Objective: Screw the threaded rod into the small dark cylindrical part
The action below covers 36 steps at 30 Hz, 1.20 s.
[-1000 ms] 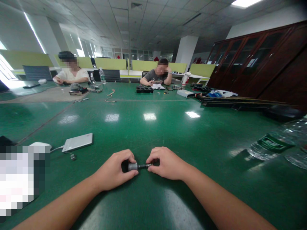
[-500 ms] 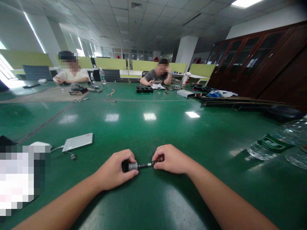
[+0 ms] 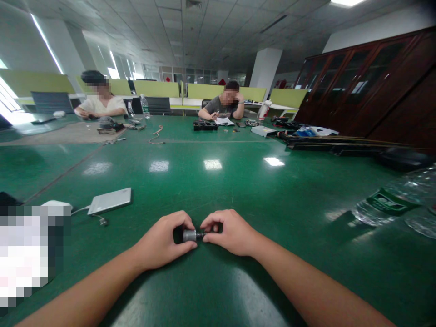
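Observation:
My left hand is closed around a grey metal cylinder, thumb in front and fingers behind. The cylinder lies sideways, low over the green table, and its narrow dark shaft points right. Around that shaft, close to the cylinder's end, sits a small dark spring. My right hand pinches the spring's outer end between thumb and fingertips. Those fingers cover the tip of the shaft. The two hands are only a short gap apart.
A silver flat box with a cable lies at left, beside a white object. Clear bottles lie at right. Two people sit across the green table, near a black tray and assorted parts.
My right hand has moved left along the shaft, bringing the spring close to the cylinder. More of the shaft showed before. My left hand has stayed in place.

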Each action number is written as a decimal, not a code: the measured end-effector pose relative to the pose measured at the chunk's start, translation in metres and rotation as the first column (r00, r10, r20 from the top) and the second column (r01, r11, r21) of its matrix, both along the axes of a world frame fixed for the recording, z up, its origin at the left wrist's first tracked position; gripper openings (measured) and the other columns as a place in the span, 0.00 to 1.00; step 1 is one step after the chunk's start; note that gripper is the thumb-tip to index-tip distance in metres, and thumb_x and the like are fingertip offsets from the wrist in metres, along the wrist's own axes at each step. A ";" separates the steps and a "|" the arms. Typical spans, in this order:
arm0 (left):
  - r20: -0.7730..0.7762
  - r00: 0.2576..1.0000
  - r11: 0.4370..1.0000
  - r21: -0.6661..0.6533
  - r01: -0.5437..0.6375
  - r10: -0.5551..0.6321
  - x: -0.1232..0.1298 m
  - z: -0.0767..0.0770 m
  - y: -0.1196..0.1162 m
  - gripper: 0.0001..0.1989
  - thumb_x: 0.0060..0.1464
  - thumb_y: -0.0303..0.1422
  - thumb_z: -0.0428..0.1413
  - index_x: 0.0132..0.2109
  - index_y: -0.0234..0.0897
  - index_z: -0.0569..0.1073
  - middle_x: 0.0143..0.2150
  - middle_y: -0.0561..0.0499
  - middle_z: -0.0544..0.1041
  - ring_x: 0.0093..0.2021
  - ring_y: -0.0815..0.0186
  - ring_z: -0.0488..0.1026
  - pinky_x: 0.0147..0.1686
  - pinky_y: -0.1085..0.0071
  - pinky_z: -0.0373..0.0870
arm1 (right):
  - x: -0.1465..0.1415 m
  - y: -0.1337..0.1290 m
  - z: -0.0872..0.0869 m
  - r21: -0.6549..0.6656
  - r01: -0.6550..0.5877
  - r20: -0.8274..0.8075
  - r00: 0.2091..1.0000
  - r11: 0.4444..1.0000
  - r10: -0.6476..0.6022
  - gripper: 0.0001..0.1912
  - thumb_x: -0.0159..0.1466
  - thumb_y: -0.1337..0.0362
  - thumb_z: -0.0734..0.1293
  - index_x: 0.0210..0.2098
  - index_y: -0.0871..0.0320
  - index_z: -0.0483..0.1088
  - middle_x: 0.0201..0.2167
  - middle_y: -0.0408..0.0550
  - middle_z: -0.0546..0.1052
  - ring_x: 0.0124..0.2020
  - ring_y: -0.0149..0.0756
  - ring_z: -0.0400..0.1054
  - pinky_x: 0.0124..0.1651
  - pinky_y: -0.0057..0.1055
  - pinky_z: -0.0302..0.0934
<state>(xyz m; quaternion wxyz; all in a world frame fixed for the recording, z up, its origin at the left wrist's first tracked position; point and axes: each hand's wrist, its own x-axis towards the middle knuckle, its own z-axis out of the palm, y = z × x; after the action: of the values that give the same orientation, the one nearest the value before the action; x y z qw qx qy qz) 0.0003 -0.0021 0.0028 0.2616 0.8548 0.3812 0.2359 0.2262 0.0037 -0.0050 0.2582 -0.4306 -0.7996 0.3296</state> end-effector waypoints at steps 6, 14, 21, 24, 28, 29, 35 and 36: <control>-0.006 1.000 1.000 0.008 0.020 -0.020 0.001 0.002 -0.001 0.07 0.53 0.33 0.60 0.39 0.38 0.72 0.36 0.51 0.74 0.36 0.63 0.71 0.37 0.70 0.66 | -0.007 -0.002 -0.002 0.125 -0.047 0.068 0.997 0.991 0.039 0.07 0.57 0.67 0.74 0.36 0.56 0.79 0.30 0.43 0.79 0.32 0.31 0.70 0.39 0.28 0.60; -0.028 0.999 1.000 -0.014 -0.028 0.028 0.002 0.001 0.000 0.07 0.51 0.32 0.61 0.38 0.38 0.73 0.34 0.53 0.75 0.35 0.64 0.72 0.35 0.71 0.66 | -0.005 -0.003 0.000 0.161 -0.085 0.101 0.993 0.983 0.069 0.08 0.58 0.65 0.73 0.38 0.55 0.78 0.31 0.43 0.79 0.34 0.32 0.70 0.42 0.30 0.59; -0.015 0.999 0.999 -0.004 -0.034 0.034 0.002 0.000 -0.001 0.07 0.50 0.32 0.61 0.35 0.38 0.70 0.34 0.53 0.75 0.35 0.64 0.72 0.35 0.71 0.65 | -0.005 -0.006 0.000 0.177 -0.110 0.149 0.985 0.978 0.084 0.10 0.58 0.66 0.73 0.40 0.55 0.78 0.35 0.44 0.79 0.39 0.35 0.71 0.46 0.32 0.58; -0.010 1.000 1.000 0.000 -0.024 0.024 0.002 -0.001 0.000 0.07 0.50 0.31 0.62 0.35 0.38 0.70 0.34 0.53 0.74 0.35 0.64 0.71 0.36 0.71 0.65 | -0.005 -0.005 0.000 0.181 -0.110 0.153 0.985 0.977 0.083 0.10 0.58 0.65 0.72 0.40 0.54 0.78 0.35 0.44 0.79 0.40 0.35 0.71 0.47 0.33 0.57; -0.018 1.000 1.000 -0.002 -0.017 0.017 0.002 -0.001 0.000 0.08 0.51 0.31 0.62 0.35 0.37 0.70 0.34 0.53 0.74 0.35 0.64 0.71 0.36 0.71 0.64 | -0.005 -0.005 -0.001 0.194 -0.113 0.149 0.985 0.975 0.085 0.09 0.58 0.65 0.72 0.39 0.55 0.78 0.33 0.43 0.79 0.38 0.34 0.70 0.45 0.32 0.57; -0.019 1.000 1.000 -0.005 -0.021 0.021 0.002 -0.001 0.000 0.08 0.51 0.32 0.62 0.35 0.37 0.69 0.34 0.53 0.73 0.35 0.64 0.71 0.36 0.70 0.64 | -0.004 -0.004 -0.002 0.196 -0.117 0.149 0.985 0.974 0.088 0.08 0.58 0.65 0.72 0.39 0.55 0.78 0.33 0.42 0.78 0.37 0.33 0.70 0.44 0.32 0.57; -0.023 0.999 1.000 -0.014 -0.025 0.025 0.003 0.000 -0.001 0.08 0.51 0.32 0.61 0.35 0.37 0.69 0.34 0.53 0.73 0.36 0.64 0.71 0.36 0.70 0.64 | -0.004 -0.004 -0.003 0.207 -0.117 0.145 0.986 0.971 0.088 0.07 0.58 0.65 0.72 0.38 0.55 0.77 0.32 0.42 0.78 0.36 0.33 0.69 0.43 0.31 0.57; -0.023 0.999 1.000 -0.012 -0.025 0.025 0.003 0.000 -0.001 0.08 0.51 0.32 0.61 0.35 0.37 0.69 0.34 0.53 0.73 0.36 0.64 0.71 0.36 0.70 0.64 | -0.004 -0.004 -0.003 0.207 -0.119 0.146 0.985 0.971 0.090 0.07 0.58 0.65 0.72 0.38 0.55 0.77 0.32 0.42 0.78 0.36 0.33 0.69 0.42 0.30 0.57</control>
<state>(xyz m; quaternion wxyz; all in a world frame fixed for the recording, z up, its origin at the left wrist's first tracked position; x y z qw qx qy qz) 0.0032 -0.0027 0.0025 0.2595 0.8509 0.3964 0.2268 0.2226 0.0000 -0.0083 0.2307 -0.3787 -0.8678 0.2242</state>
